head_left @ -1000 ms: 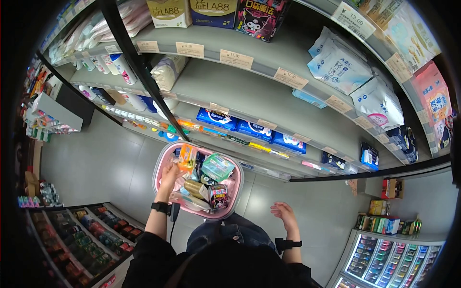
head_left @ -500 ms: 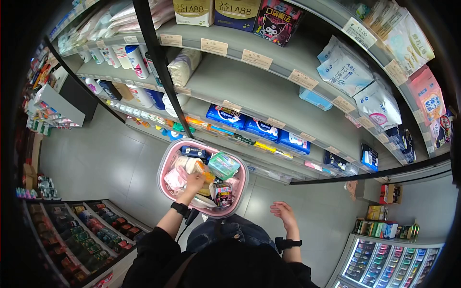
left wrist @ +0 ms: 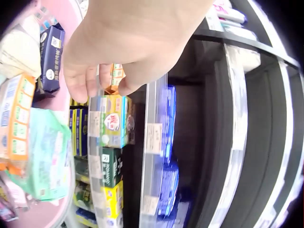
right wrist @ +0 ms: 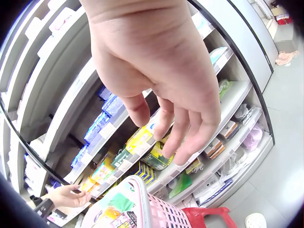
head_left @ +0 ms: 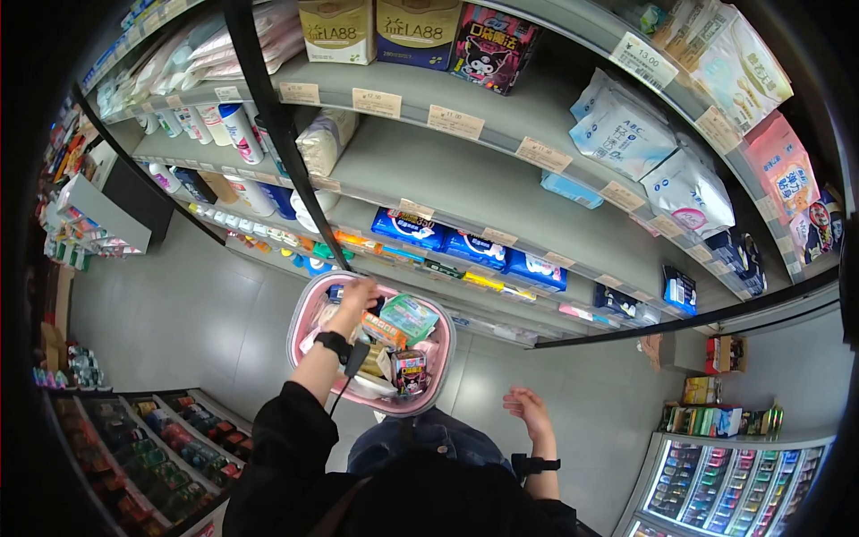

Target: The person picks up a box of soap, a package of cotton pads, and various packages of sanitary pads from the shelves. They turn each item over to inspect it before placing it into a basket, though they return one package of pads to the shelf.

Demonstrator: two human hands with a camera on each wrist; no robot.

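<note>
The left hand [head_left: 359, 294] hangs over the far rim of the pink basket [head_left: 294, 333], fingers relaxed and holding nothing visible. In the left wrist view the left hand [left wrist: 126, 47] is beside the low shelf, near an orange box [left wrist: 115, 78] and a yellow box [left wrist: 112, 121]; contact cannot be told. Inside the basket lie an orange pack [head_left: 385, 330], a green pack [head_left: 410, 318], a black-pink box [head_left: 410, 370] and a dark blue pack [left wrist: 51, 58]. The right hand [head_left: 528, 410] hangs in the air right of the basket, fingers loosely bent, with nothing in it.
Curved shelves [head_left: 501, 174] span the front, with blue packs [head_left: 475, 248] on a lower level. At the lower left stands a display of packaged goods [head_left: 134, 447], at the lower right a lit cabinet [head_left: 729, 479]. A red handle [right wrist: 209, 214] shows beside the basket.
The left hand has let go of the orange pack, which lies in the basket, and has moved forward to the basket's far rim. The right hand stays almost still.
</note>
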